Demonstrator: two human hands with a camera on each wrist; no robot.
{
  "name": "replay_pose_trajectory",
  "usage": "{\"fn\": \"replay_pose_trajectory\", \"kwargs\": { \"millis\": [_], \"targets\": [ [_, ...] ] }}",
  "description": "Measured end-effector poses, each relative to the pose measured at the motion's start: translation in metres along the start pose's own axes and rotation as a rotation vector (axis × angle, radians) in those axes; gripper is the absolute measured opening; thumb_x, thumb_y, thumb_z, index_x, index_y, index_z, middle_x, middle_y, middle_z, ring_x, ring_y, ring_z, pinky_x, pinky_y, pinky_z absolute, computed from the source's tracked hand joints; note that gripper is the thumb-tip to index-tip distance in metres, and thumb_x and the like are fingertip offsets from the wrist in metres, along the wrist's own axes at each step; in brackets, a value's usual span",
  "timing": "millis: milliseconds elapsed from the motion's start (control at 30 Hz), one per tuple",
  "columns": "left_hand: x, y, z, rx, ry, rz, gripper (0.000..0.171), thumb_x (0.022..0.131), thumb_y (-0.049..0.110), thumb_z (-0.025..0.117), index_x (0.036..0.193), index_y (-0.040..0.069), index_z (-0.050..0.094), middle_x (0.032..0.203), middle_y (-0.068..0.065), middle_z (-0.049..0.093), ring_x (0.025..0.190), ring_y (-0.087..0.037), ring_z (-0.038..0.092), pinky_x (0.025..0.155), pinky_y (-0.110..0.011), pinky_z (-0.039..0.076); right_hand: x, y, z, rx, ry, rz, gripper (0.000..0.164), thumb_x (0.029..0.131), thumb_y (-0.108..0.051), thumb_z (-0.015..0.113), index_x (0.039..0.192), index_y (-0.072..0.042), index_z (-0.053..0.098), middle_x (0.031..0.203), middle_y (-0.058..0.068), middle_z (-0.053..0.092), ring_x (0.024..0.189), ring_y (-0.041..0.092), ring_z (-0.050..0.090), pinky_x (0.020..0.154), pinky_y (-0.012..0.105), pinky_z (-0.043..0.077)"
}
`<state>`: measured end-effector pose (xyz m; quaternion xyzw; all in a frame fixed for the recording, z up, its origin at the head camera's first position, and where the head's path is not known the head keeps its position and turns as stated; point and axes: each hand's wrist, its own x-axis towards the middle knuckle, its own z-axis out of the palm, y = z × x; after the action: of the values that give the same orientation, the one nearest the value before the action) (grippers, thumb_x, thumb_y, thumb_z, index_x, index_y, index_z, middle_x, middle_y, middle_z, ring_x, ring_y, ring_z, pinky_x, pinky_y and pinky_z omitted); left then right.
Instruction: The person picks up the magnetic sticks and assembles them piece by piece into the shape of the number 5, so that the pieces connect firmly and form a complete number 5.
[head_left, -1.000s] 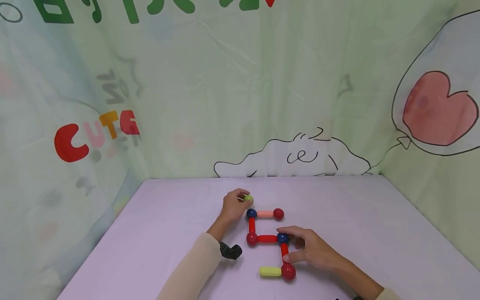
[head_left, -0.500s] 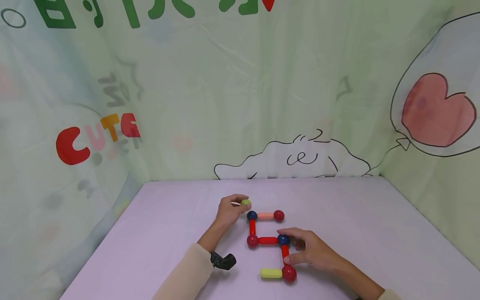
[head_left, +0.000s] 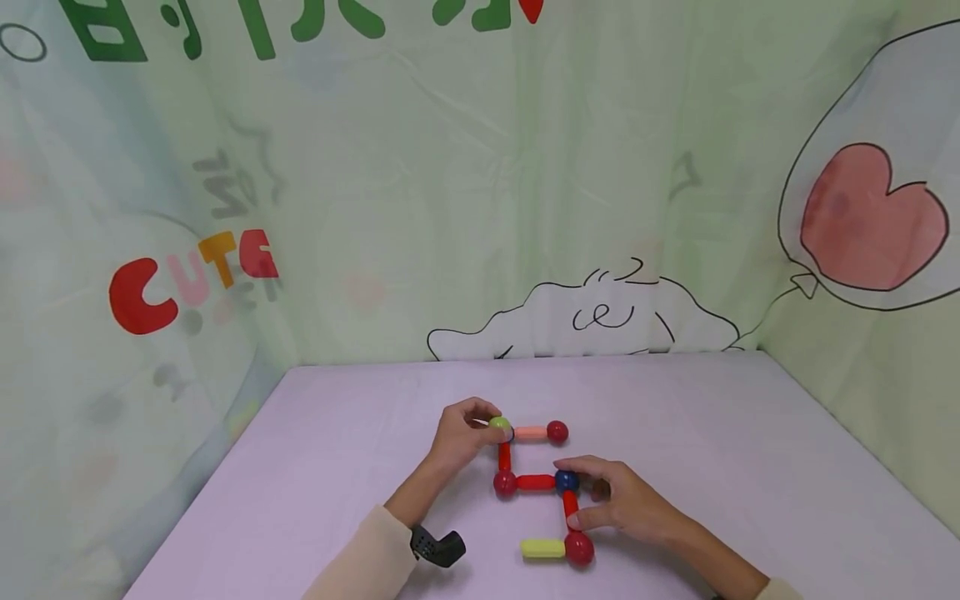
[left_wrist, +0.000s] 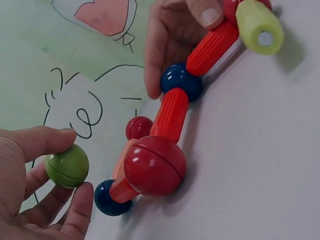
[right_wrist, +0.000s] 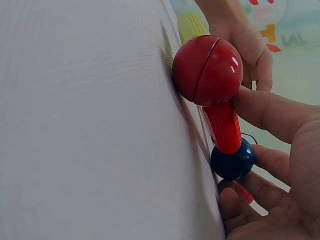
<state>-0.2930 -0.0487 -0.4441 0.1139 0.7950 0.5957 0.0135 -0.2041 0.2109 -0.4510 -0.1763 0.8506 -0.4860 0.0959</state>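
A zigzag ball-and-rod structure of magnetic building pieces lies on the table (head_left: 675,408). My left hand (head_left: 462,435) pinches a green ball (left_wrist: 67,166) between thumb and fingers. In the head view that ball overlaps the far-left blue ball (left_wrist: 111,198); the left wrist view shows a gap between them. My right hand (head_left: 626,497) holds the structure at its right bend. Its thumb lies on a red rod (right_wrist: 223,127) near the front red ball (head_left: 579,549), and its fingers are at the second blue ball (right_wrist: 233,160). A yellow-green rod (head_left: 543,548) extends left from the front red ball.
A pink rod (head_left: 531,432) with a red ball (head_left: 557,432) forms the structure's far arm. Another red ball (head_left: 505,483) marks the left bend. A printed curtain (head_left: 420,192) hangs behind and beside the table.
My left hand has come nearer and lower with the green ball, which now covers part of the far-left blue ball in the head view. My right hand and the structure stay in place.
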Motion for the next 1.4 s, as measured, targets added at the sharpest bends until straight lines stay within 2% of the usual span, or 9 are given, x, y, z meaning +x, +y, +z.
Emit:
{"fn": "replay_pose_trajectory", "kwargs": {
  "millis": [233, 500, 633, 833, 1167, 1400],
  "targets": [
    [-0.017, 0.004, -0.008, 0.008, -0.07, 0.015, 0.023, 0.08, 0.014, 0.084, 0.099, 0.011, 0.071, 0.098, -0.004, 0.066, 0.082, -0.021, 0.062, 0.068, -0.03, 0.051, 0.001, 0.001, 0.001, -0.013, 0.011, 0.029, 0.067, 0.077, -0.021, 0.088, 0.138, -0.014, 0.062, 0.139, 0.01, 0.058, 0.117, 0.028, 0.052, 0.092, 0.036, 0.048],
    [-0.042, 0.009, -0.016, 0.06, -0.188, 0.009, 0.027, 0.079, 0.011, 0.085, 0.102, 0.006, 0.074, 0.095, -0.001, 0.068, 0.082, -0.019, 0.06, 0.065, -0.031, 0.047, 0.0, 0.002, 0.003, -0.017, 0.027, 0.049, 0.069, 0.075, -0.021, 0.089, 0.138, -0.016, 0.062, 0.133, 0.008, 0.059, 0.108, 0.027, 0.049, 0.081, 0.027, 0.048],
    [-0.054, 0.007, -0.017, 0.081, -0.256, 0.012, 0.024, 0.076, 0.009, 0.088, 0.096, 0.01, 0.076, 0.091, 0.0, 0.068, 0.077, -0.017, 0.06, 0.062, -0.028, 0.049, 0.0, 0.001, 0.004, -0.021, 0.035, 0.056, 0.07, 0.075, -0.022, 0.09, 0.138, -0.016, 0.062, 0.134, 0.007, 0.059, 0.109, 0.026, 0.05, 0.083, 0.028, 0.049],
    [-0.069, 0.001, -0.019, 0.096, -0.342, 0.006, 0.024, 0.073, 0.008, 0.09, 0.093, 0.012, 0.076, 0.09, 0.002, 0.07, 0.081, -0.016, 0.062, 0.07, -0.023, 0.054, 0.0, 0.0, 0.004, -0.027, 0.038, 0.055, 0.069, 0.075, -0.022, 0.09, 0.139, -0.016, 0.062, 0.134, 0.008, 0.059, 0.11, 0.027, 0.05, 0.084, 0.028, 0.049],
    [-0.083, -0.01, -0.013, 0.1, -0.463, 0.03, 0.027, 0.073, 0.012, 0.091, 0.095, 0.017, 0.077, 0.089, 0.006, 0.07, 0.074, -0.007, 0.06, 0.067, -0.02, 0.052, 0.001, -0.001, 0.004, -0.032, 0.033, 0.054, 0.069, 0.075, -0.022, 0.089, 0.138, -0.016, 0.063, 0.135, 0.008, 0.059, 0.11, 0.026, 0.05, 0.085, 0.027, 0.048],
    [-0.093, -0.006, -0.005, 0.087, -0.494, -0.015, 0.025, 0.075, 0.014, 0.09, 0.095, 0.019, 0.075, 0.09, 0.007, 0.069, 0.078, -0.008, 0.061, 0.07, -0.021, 0.054, 0.002, -0.002, 0.004, -0.033, 0.035, 0.065, 0.069, 0.075, -0.022, 0.09, 0.138, -0.016, 0.063, 0.136, 0.008, 0.059, 0.11, 0.026, 0.05, 0.086, 0.03, 0.049]
  ]
}}
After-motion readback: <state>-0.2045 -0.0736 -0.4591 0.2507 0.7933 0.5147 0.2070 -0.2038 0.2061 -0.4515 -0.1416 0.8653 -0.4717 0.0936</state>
